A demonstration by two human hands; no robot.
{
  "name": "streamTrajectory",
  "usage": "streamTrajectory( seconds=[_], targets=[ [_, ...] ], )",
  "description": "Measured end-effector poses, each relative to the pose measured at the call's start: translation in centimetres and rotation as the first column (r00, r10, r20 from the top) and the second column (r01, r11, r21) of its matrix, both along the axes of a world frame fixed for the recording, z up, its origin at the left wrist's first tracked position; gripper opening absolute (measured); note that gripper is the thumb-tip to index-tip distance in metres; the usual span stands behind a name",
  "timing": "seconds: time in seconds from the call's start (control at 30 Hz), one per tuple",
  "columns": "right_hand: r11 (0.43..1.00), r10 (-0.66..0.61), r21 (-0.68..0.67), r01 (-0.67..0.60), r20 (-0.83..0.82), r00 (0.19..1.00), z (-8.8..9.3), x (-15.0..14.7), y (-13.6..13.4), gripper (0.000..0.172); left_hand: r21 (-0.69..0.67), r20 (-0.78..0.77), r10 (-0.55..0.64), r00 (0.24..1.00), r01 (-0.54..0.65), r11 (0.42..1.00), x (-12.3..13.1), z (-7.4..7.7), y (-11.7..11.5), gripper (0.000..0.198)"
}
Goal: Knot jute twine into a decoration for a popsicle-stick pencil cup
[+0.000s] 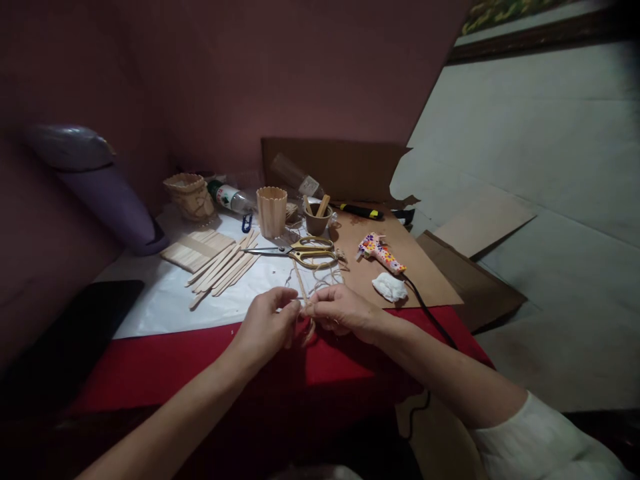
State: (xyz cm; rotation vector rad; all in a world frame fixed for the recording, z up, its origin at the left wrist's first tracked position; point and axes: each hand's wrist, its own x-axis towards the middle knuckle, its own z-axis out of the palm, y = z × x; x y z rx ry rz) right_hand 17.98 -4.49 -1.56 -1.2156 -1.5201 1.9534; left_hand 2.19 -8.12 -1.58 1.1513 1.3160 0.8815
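Observation:
My left hand (270, 317) and my right hand (345, 311) meet above the table's front edge, thumbs and fingers pinched close together. Between them runs a thin length of tan twine (310, 331), with a loop hanging below the fingertips. More of the strand stretches back over the white sheet toward the scissors (295, 251), which have gold handles and lie just beyond my hands. Loose craft sticks (225, 268) are spread left of the scissors. Behind them stands a cup covered in wooden sticks (272, 212).
A flower-patterned glue gun (381, 253) and crumpled white tissue (389, 287) lie on cardboard at right. Farther back are a yellow-black cutter (361, 211), a small brown pot (317, 219), plastic bottles (233, 197) and a decorated cup (190, 198). Bundled sticks (197, 249) lie left.

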Motion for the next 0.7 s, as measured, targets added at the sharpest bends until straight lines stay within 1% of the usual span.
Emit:
streamTrajectory(
  seconds=[0.03, 0.07, 0.1, 0.13, 0.2, 0.3, 0.37, 0.43, 0.57, 0.7],
  targets=[
    [1.0, 0.001, 0.005, -0.001, -0.001, 1.0, -0.1, 0.0, 0.0, 0.02, -0.057, 0.041, -0.09, 0.995, 0.092, 0.994, 0.0, 0.1, 0.4, 0.022],
    [1.0, 0.002, 0.013, -0.002, 0.003, 1.0, -0.2, 0.0, 0.0, 0.019, -0.086, 0.057, -0.151, 0.987, 0.156, 0.984, 0.1, 0.1, 0.7, 0.025],
    [1.0, 0.002, 0.026, -0.003, 0.012, 1.0, -0.3, 0.0, 0.0, 0.018, -0.094, 0.056, -0.18, 0.982, 0.184, 0.978, 0.2, 0.0, 1.0, 0.028],
    [0.999, -0.004, 0.043, 0.003, 0.031, 1.0, -0.5, 0.0, 0.1, 0.016, -0.1, 0.059, -0.178, 0.982, 0.183, 0.978, 0.3, -0.2, 1.2, 0.028],
    [0.996, -0.016, 0.093, 0.008, 0.084, 0.996, -0.6, 0.0, 0.2, 0.014, -0.096, 0.029, -0.114, 0.993, 0.116, 0.989, 0.5, -0.5, 1.6, 0.024],
    [0.984, 0.001, 0.175, -0.03, 0.164, 0.986, -0.5, 0.3, 0.4, 0.016, -0.088, -0.009, -0.052, 0.999, 0.051, 0.995, 0.6, -1.0, 1.9, 0.016],
    [0.975, 0.035, 0.208, -0.077, 0.196, 0.98, -0.2, 0.6, 0.6, 0.017, -0.096, -0.002, -0.043, 0.999, 0.042, 0.995, 0.6, -1.2, 1.9, 0.014],
    [0.971, 0.067, 0.21, -0.111, 0.208, 0.976, 0.1, 1.0, 0.7, 0.017, -0.096, 0.031, -0.052, 0.998, 0.055, 0.994, 0.6, -1.3, 1.9, 0.014],
    [0.971, 0.086, 0.199, -0.128, 0.21, 0.974, 0.3, 1.5, 0.8, 0.012, -0.089, 0.084, -0.086, 0.993, 0.093, 0.992, 0.8, -1.3, 1.9, 0.017],
    [0.955, 0.086, 0.259, -0.144, 0.223, 0.971, 0.3, 1.4, 0.8, 0.009, -0.139, 0.12, -0.034, 0.992, 0.051, 0.989, 0.8, -1.1, 2.0, 0.018]
  ],
)
